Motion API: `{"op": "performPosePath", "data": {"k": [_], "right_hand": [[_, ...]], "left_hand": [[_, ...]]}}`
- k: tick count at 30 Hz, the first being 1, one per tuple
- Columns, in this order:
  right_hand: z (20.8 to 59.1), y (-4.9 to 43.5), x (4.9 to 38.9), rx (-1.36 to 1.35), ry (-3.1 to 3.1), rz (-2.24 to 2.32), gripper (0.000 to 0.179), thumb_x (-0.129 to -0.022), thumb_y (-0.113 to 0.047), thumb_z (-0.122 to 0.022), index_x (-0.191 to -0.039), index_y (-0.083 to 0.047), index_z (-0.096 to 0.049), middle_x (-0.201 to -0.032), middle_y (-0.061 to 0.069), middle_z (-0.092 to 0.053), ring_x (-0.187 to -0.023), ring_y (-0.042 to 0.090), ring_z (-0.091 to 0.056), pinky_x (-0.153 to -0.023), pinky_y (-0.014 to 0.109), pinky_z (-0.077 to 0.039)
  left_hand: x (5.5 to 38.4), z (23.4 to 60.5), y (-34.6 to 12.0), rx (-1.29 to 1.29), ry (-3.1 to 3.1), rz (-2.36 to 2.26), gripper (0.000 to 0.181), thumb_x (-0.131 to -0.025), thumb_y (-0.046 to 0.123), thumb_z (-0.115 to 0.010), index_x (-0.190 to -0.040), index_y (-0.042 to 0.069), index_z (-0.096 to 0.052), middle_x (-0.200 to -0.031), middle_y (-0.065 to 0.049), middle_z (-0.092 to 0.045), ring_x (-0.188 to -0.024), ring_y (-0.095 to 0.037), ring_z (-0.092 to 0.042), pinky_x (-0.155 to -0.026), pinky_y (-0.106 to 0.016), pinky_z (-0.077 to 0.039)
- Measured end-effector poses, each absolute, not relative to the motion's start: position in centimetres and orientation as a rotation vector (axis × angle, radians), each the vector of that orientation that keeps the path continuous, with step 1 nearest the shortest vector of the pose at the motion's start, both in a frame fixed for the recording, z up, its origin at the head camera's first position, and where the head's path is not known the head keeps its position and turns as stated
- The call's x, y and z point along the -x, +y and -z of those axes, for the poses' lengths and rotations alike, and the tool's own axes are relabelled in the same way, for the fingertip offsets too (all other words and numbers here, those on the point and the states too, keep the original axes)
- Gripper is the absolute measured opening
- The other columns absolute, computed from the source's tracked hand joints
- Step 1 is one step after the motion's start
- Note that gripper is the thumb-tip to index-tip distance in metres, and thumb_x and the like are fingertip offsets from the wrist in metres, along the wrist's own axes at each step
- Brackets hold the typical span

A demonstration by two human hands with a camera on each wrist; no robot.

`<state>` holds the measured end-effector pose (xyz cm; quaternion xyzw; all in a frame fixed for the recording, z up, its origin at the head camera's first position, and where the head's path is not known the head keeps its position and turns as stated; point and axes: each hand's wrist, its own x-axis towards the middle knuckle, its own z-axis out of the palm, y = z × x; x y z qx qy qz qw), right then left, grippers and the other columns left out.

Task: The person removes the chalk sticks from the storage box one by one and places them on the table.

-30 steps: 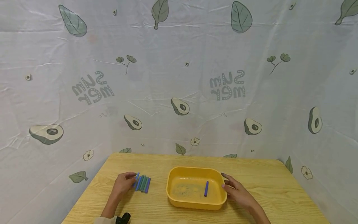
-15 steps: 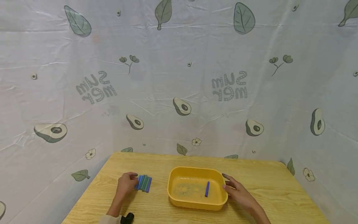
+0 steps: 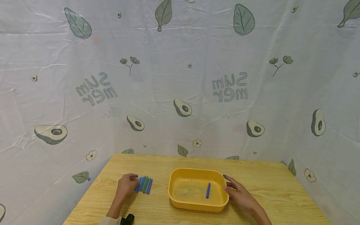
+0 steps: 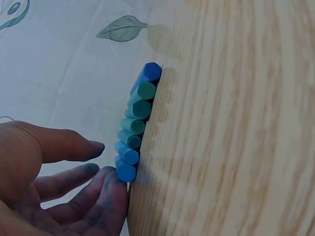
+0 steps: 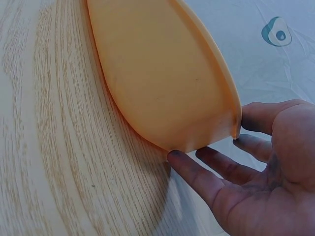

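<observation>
Blue, green and purple chalk sticks (image 3: 145, 184) lie side by side in a short row on the table. My left hand (image 3: 126, 185) is at the row's left end. In the left wrist view, its fingertips (image 4: 115, 189) touch the nearest blue stick (image 4: 126, 173), while the thumb (image 4: 74, 146) stays apart from the sticks. At the right end of a yellow plastic tray (image 3: 197, 207), my right hand (image 3: 239, 193) holds the rim with the thumb, its other fingers against the outer wall. One dark blue chalk stick (image 3: 208, 190) lies inside the tray.
The wood-grain table (image 3: 160, 162) carries both the row and the tray, with a gap between them. Behind it hangs a pale sheet (image 3: 157, 131) printed with avocados and leaves. Bluish dust marks the tray's floor. A black wrist strap (image 3: 127, 219) shows below my left hand.
A second ago a blue stick stood out at an angle by my left fingers; now it lies lower, in line with the row. The right hand and tray have barely moved.
</observation>
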<state>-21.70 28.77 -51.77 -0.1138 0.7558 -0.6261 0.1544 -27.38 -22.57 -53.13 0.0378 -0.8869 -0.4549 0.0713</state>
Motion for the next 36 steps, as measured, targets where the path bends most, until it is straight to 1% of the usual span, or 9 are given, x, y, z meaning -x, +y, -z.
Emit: {"op": "performPosePath", "data": {"k": [7,11,13,15,18,20,23,30,36], "right_hand": [[51.7,28.8,21.7,0.331,2.163,1.797,0.076,-0.116,-0.022,-0.049,-0.168,0.009,-0.003,-0.159,0.05,-0.026,-0.137,0.053,-0.059,-0.105,0.052,-0.06],[51.8,28.8,21.7,0.333,2.165,1.797,0.076,-0.116,-0.022,-0.049,-0.168,0.009,-0.003,-0.159,0.05,-0.026,-0.137,0.053,-0.058,-0.105,0.052,-0.06],[51.8,28.7,21.7,0.331,2.165,1.795,0.076,-0.116,-0.022,-0.049,-0.168,0.009,-0.003,-0.159,0.05,-0.027,-0.137,0.053,-0.058,-0.105,0.052,-0.06],[51.8,28.7,21.7,0.329,2.168,1.793,0.076,-0.116,-0.022,-0.049,-0.168,0.009,-0.004,-0.158,0.05,-0.027,-0.137,0.053,-0.058,-0.105,0.052,-0.06],[51.8,28.7,21.7,0.321,2.179,1.788,0.076,-0.116,-0.023,-0.049,-0.168,0.009,-0.005,-0.159,0.05,-0.028,-0.137,0.053,-0.059,-0.105,0.052,-0.06],[51.8,28.7,21.7,0.317,2.191,1.785,0.076,-0.116,-0.023,-0.05,-0.168,0.009,-0.005,-0.159,0.05,-0.028,-0.136,0.053,-0.059,-0.104,0.052,-0.06],[51.7,28.8,21.7,0.314,2.197,1.78,0.076,-0.116,-0.024,-0.05,-0.168,0.009,-0.006,-0.159,0.05,-0.028,-0.136,0.053,-0.059,-0.104,0.052,-0.06],[51.7,28.8,21.8,0.331,2.19,1.775,0.075,-0.117,-0.023,-0.048,-0.168,0.01,-0.004,-0.159,0.051,-0.027,-0.138,0.054,-0.058,-0.104,0.051,-0.06],[51.7,28.8,21.9,0.337,2.181,1.784,0.074,-0.117,-0.021,-0.047,-0.168,0.01,-0.003,-0.159,0.051,-0.027,-0.137,0.055,-0.057,-0.105,0.052,-0.06]], "left_hand": [[27.5,52.9,-22.5,-0.141,-2.67,1.377,0.042,-0.089,0.007,-0.07,-0.127,-0.01,-0.071,-0.107,-0.023,-0.078,-0.077,-0.02,-0.073,-0.062,-0.031,-0.056],[27.5,52.6,-22.4,-0.139,-2.675,1.347,0.041,-0.092,0.009,-0.072,-0.128,-0.01,-0.071,-0.107,-0.023,-0.078,-0.082,-0.024,-0.074,-0.064,-0.033,-0.056],[27.3,52.4,-22.3,-0.133,-2.672,1.333,0.041,-0.093,0.01,-0.072,-0.128,-0.011,-0.071,-0.108,-0.024,-0.078,-0.087,-0.028,-0.075,-0.069,-0.038,-0.059],[27.2,52.2,-22.1,-0.122,-2.666,1.323,0.04,-0.094,0.012,-0.073,-0.128,-0.011,-0.071,-0.11,-0.024,-0.077,-0.094,-0.033,-0.075,-0.078,-0.045,-0.061],[27.1,51.7,-21.7,-0.111,-2.654,1.337,0.041,-0.097,0.013,-0.073,-0.13,-0.01,-0.07,-0.114,-0.025,-0.076,-0.103,-0.04,-0.074,-0.088,-0.054,-0.061],[27.1,51.4,-21.4,-0.101,-2.647,1.34,0.041,-0.098,0.014,-0.073,-0.131,-0.01,-0.069,-0.116,-0.025,-0.075,-0.108,-0.044,-0.072,-0.091,-0.057,-0.061],[27.0,50.9,-20.8,-0.084,-2.63,1.352,0.041,-0.099,0.014,-0.073,-0.132,-0.01,-0.069,-0.117,-0.026,-0.074,-0.112,-0.046,-0.071,-0.092,-0.056,-0.061],[26.7,50.4,-18.8,-0.051,-2.587,1.405,0.04,-0.098,0.013,-0.074,-0.132,-0.008,-0.07,-0.113,-0.022,-0.075,-0.109,-0.044,-0.071,-0.089,-0.054,-0.061],[26.9,50.0,-17.2,-0.038,-2.579,1.473,0.041,-0.099,0.016,-0.073,-0.134,-0.006,-0.069,-0.115,-0.022,-0.076,-0.112,-0.045,-0.071,-0.093,-0.058,-0.06]]}}
